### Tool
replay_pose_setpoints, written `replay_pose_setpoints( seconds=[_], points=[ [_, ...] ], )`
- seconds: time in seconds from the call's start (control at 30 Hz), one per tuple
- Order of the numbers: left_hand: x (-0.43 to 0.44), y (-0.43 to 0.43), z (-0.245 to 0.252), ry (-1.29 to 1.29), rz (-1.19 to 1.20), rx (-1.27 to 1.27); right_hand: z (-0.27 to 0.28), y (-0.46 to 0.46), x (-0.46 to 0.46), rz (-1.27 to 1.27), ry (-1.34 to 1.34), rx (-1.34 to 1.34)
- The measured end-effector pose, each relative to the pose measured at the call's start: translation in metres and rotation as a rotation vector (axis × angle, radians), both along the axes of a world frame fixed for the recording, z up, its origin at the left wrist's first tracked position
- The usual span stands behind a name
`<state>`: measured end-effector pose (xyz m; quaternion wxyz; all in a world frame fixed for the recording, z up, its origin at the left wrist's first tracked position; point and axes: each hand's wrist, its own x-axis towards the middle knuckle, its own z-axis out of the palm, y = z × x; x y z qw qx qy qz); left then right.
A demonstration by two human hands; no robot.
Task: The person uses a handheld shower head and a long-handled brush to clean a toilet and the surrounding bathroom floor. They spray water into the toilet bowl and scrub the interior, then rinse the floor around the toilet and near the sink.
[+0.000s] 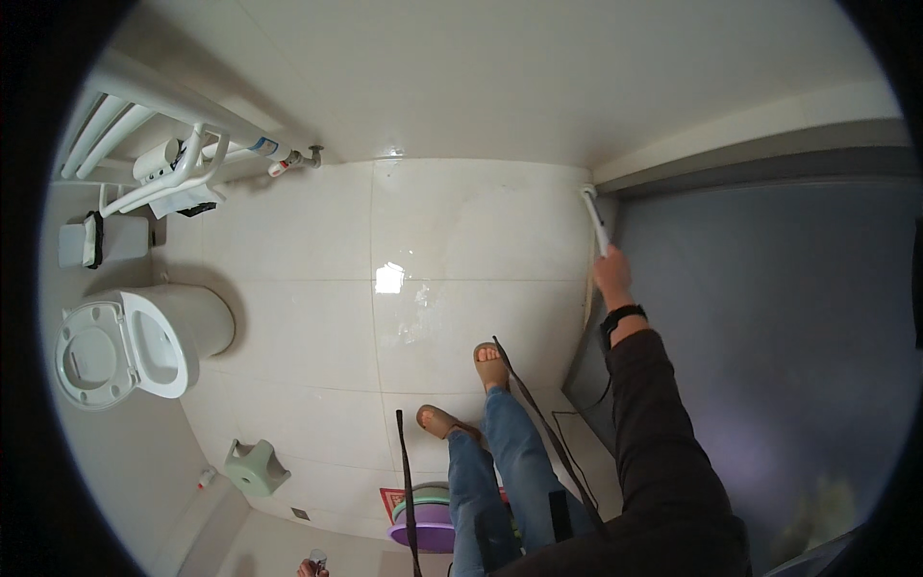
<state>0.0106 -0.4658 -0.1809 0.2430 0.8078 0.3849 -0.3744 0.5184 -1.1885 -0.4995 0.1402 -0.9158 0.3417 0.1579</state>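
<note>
My right hand [612, 272], at the end of a dark sleeve with a black wristband, is closed around the handle of a white long-handled brush [595, 218]. The brush's head touches the floor's edge, at the corner between the tiled wall and the grey door [757, 288]. At the bottom edge, left of centre, my left hand [308, 570] is partly cut off by the frame. Its fingers hold a small clear container [317, 557], whose exact kind I cannot tell. Shiny wet patches [414, 317] lie on the pale floor tiles between my feet and the wall.
A white toilet [162, 346] with its lid raised stands at the left, below a bin [126, 240] and a white towel radiator [195, 162]. A green stool [256, 467] is at the lower left. Purple and green basins [425, 535] stand behind my legs. A thin black cable [570, 451] hangs beside me.
</note>
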Motion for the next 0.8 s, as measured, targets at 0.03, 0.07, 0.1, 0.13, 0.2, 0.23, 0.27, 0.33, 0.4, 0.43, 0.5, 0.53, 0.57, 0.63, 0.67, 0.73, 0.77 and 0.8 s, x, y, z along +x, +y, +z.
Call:
replay_pose_setpoints(
  seconds=[0.03,0.07,0.1,0.13,0.2,0.23,0.27,0.33,0.4,0.43,0.5,0.53,0.57,0.63,0.67,0.73,0.77,0.8],
  points=[
    [0.0,0.001,-0.001,0.011,-0.03,0.011,-0.007,-0.01,0.012,0.0,-0.025,0.01],
    [0.001,0.001,-0.002,0.019,-0.044,0.023,-0.015,-0.016,0.023,-0.008,-0.048,0.009],
    [0.003,-0.001,-0.001,0.027,-0.062,0.029,-0.023,-0.019,0.033,-0.012,-0.048,-0.006],
    [0.004,-0.001,0.0,0.034,-0.071,0.037,-0.031,-0.019,0.044,-0.012,-0.059,0.01],
    [0.007,-0.004,0.001,0.043,-0.078,0.046,-0.044,-0.012,0.066,-0.005,-0.054,0.012],
    [0.008,-0.006,0.001,0.051,-0.084,0.052,-0.048,-0.004,0.075,0.014,-0.042,0.089],
    [0.009,-0.007,0.002,0.056,-0.088,0.056,-0.05,0.005,0.078,0.031,-0.024,0.162],
    [0.01,-0.008,-0.002,0.069,-0.095,0.055,-0.046,0.02,0.073,0.126,0.002,0.231],
    [0.012,-0.009,-0.007,0.077,-0.105,0.056,-0.035,0.032,0.06,0.299,-0.018,0.247],
    [0.014,-0.008,-0.009,0.08,-0.112,0.062,-0.026,0.03,0.051,0.264,-0.015,0.24],
    [0.017,-0.008,-0.011,0.087,-0.141,0.08,-0.013,0.022,0.042,0.205,-0.041,0.258],
    [0.019,-0.008,-0.01,0.095,-0.152,0.084,-0.011,0.013,0.042,0.149,-0.067,0.211],
    [0.02,-0.008,-0.009,0.105,-0.168,0.087,-0.011,0.001,0.041,0.097,-0.093,0.161],
    [0.021,-0.007,-0.007,0.123,-0.203,0.095,-0.021,-0.025,0.043,0.053,-0.131,0.06],
    [0.02,-0.006,-0.005,0.134,-0.22,0.098,-0.032,-0.036,0.047,0.062,-0.14,0.009],
    [0.018,-0.005,-0.004,0.172,-0.244,0.104,-0.062,-0.053,0.058,0.034,-0.138,-0.013],
    [0.016,-0.004,-0.005,0.21,-0.167,0.114,-0.077,-0.06,0.067,-0.004,-0.132,0.013],
    [0.016,-0.005,-0.007,0.123,-0.101,0.12,-0.09,-0.065,0.073,-0.068,-0.113,0.037]
  ],
)
